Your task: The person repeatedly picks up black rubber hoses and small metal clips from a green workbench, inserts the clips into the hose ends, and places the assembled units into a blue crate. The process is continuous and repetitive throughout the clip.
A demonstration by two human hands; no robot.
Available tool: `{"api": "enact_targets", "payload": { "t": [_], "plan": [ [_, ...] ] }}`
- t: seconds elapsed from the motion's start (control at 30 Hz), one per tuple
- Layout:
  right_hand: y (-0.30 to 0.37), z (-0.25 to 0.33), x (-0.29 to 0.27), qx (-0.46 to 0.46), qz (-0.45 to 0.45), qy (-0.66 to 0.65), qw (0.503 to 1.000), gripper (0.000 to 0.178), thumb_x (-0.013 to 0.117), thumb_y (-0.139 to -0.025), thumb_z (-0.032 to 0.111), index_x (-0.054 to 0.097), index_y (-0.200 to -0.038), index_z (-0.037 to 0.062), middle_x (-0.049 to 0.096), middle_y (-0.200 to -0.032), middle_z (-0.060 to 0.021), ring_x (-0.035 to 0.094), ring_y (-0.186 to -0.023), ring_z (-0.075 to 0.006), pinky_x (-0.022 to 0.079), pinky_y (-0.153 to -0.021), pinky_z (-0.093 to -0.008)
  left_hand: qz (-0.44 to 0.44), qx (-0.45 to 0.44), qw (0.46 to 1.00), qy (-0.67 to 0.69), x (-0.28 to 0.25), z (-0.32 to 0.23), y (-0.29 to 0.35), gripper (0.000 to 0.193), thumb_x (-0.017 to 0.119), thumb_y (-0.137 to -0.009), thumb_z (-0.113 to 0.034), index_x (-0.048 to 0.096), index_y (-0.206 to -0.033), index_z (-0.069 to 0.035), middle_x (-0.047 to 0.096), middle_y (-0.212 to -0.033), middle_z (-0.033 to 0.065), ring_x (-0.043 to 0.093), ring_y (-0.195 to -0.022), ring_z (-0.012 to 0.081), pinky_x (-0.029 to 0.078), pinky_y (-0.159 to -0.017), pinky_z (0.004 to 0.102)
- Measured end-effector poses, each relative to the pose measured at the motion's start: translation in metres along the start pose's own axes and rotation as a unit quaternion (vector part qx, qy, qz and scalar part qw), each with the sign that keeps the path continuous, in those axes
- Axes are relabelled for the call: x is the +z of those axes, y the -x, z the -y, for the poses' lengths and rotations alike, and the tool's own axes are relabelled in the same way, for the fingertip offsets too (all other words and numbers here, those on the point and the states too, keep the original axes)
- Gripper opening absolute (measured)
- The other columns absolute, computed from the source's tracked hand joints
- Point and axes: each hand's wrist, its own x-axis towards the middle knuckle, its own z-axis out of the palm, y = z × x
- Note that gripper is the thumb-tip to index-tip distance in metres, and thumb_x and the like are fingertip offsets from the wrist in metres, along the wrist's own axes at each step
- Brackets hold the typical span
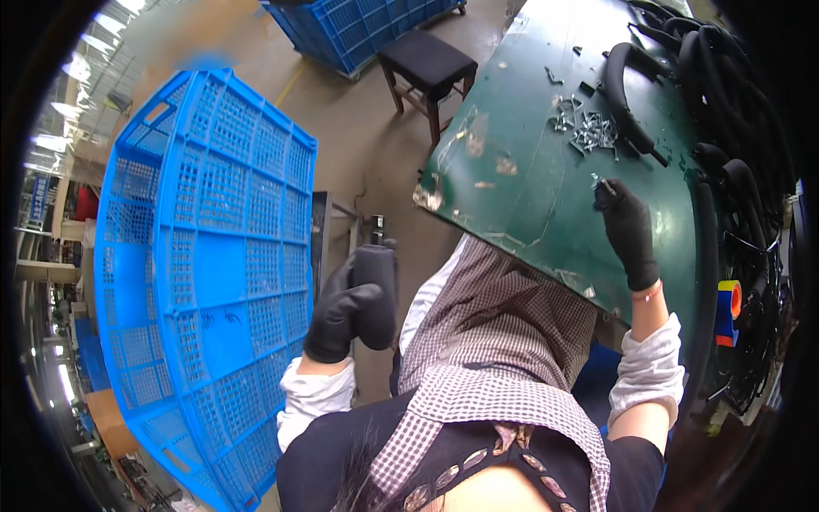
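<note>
My left hand (337, 316), in a black glove, is wrapped round a thick black foam-covered tube (375, 282) off the left side of the table. A small metal end sticks out of the tube's top. Over the green tabletop, my black-gloved right hand (627, 226) is closed, with a small silver screw (606, 185) pinched between its fingertips. Just beyond that hand lies a loose pile of silver screws (595, 132). Beside the pile rests a curved black foam-covered tube (623, 102) with a bare end.
More black foam-covered tubes (738, 111) are heaped along the right edge of the green table (529, 162). A coloured roll of tape (729, 300) is at the far right. A tall blue plastic crate (230, 273) stands to my left. Beyond are a dark stool (428, 64) and another blue crate (358, 30).
</note>
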Motion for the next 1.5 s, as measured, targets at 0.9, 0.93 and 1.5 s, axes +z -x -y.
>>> {"api": "enact_targets", "payload": {
  "t": [0.9, 0.93, 1.5],
  "plan": [
    [0.144, 0.127, 0.063, 0.051, 0.148, -0.338, 0.928, 0.040, 0.079, -0.078, 0.016, 0.062, -0.110, -0.0028, 0.068, -0.089, -0.0146, 0.068, -0.074, -0.0217, 0.053, -0.063, -0.0348, 0.098, 0.298, 0.915, -0.254, 0.071, 0.082, 0.018, 0.029, 0.072, -0.082, 0.000, 0.065, -0.109, -0.005, 0.054, -0.125, 0.0215, 0.061, -0.108, 0.0280, 0.049, -0.090, 0.0372],
    [0.142, 0.126, 0.062, 0.056, 0.189, -0.317, 0.928, 0.040, 0.080, -0.077, 0.018, 0.063, -0.107, -0.0027, 0.068, -0.087, -0.0145, 0.067, -0.073, -0.0208, 0.052, -0.062, -0.0340, 0.100, 0.308, 0.911, -0.255, 0.069, 0.089, 0.017, 0.029, 0.073, -0.081, -0.002, 0.065, -0.108, -0.004, 0.054, -0.125, 0.0221, 0.061, -0.107, 0.0294, 0.049, -0.090, 0.0379],
    [0.124, 0.107, 0.041, -0.018, 0.394, -0.185, 0.900, 0.044, 0.083, -0.070, 0.034, 0.068, -0.088, -0.0029, 0.066, -0.074, -0.0155, 0.064, -0.063, -0.0253, 0.048, -0.058, -0.0333, 0.214, 0.357, 0.840, -0.349, 0.072, 0.085, 0.020, 0.036, 0.081, -0.069, -0.004, 0.066, -0.102, -0.005, 0.058, -0.123, 0.0279, 0.063, -0.110, 0.0391, 0.053, -0.085, 0.0389]
  ]
}}
